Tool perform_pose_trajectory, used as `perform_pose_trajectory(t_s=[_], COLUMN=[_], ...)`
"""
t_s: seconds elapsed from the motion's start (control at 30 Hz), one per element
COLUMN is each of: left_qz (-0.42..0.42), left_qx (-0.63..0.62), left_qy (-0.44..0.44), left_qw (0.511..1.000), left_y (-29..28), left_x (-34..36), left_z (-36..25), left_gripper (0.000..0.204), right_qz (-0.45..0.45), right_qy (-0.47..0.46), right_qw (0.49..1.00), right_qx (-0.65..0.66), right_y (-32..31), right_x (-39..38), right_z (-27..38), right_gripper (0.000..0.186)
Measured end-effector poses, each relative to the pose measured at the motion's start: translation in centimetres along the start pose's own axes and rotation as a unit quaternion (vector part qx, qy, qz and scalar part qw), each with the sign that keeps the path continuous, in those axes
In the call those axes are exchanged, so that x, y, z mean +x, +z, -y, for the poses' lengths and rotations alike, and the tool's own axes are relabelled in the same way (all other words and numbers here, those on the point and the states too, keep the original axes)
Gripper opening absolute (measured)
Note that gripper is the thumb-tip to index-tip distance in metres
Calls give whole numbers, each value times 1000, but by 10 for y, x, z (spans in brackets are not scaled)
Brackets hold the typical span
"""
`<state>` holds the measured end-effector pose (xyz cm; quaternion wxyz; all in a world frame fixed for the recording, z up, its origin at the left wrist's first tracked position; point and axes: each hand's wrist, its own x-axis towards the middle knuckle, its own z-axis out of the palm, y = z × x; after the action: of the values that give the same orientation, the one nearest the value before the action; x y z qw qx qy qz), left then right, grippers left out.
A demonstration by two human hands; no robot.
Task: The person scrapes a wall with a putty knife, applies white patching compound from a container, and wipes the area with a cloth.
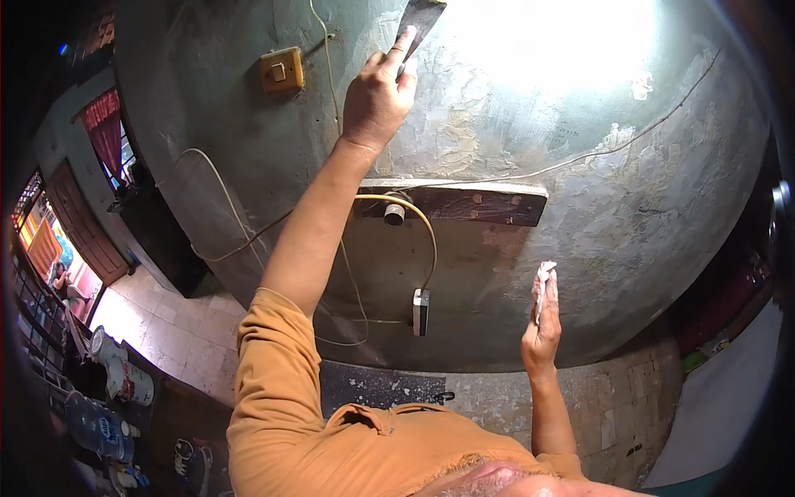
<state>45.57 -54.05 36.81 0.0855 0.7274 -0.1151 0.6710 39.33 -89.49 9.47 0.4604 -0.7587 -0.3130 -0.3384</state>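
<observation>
My left hand (pixel 383 95) is raised high against the wall, its fingers closed round a putty knife (pixel 424 23) with a wide, dark blade. One finger lies stretched along the tool. The blade's far end is cut off by the top of the view. Lower and to the right, my right hand (pixel 542 331) stands upright, seen edge-on, with long fingers close together. White, putty-like stuff (pixel 542 290) sits along its palm and fingers. The grey-green wall (pixel 472 132) has rough, pale patches, with a bright glare at the top right.
A dark wooden board (pixel 480 205) with a round socket crosses the wall below my left hand. Cables (pixel 432 236) loop from it to a white power strip (pixel 421 312). A yellow switch (pixel 281 70) is upper left. Buckets (pixel 128 381) and a water bottle (pixel 99 427) stand lower left.
</observation>
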Motion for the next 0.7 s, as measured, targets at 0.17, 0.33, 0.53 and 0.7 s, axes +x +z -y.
perform_pose_trajectory(t_s=[0.17,0.33,0.53,0.7], left_qz=[-52,120,85,43], left_qx=[-41,-500,-619,-623], left_qy=[70,-262,-279,-286], left_qw=[995,817,729,727], left_y=[20,13,38,63], left_x=[18,43,62,69], left_z=[-4,-39,-41,-38], left_gripper=[55,32,33,35], right_qz=[-6,1,7,18], right_qy=[69,120,132,113], right_qw=[997,989,985,991], right_qx=[28,84,111,65], right_y=[-7,0,3,1], right_x=[-26,-47,-49,-54], right_z=[-5,-25,-22,-30], right_gripper=[56,56,54,52])
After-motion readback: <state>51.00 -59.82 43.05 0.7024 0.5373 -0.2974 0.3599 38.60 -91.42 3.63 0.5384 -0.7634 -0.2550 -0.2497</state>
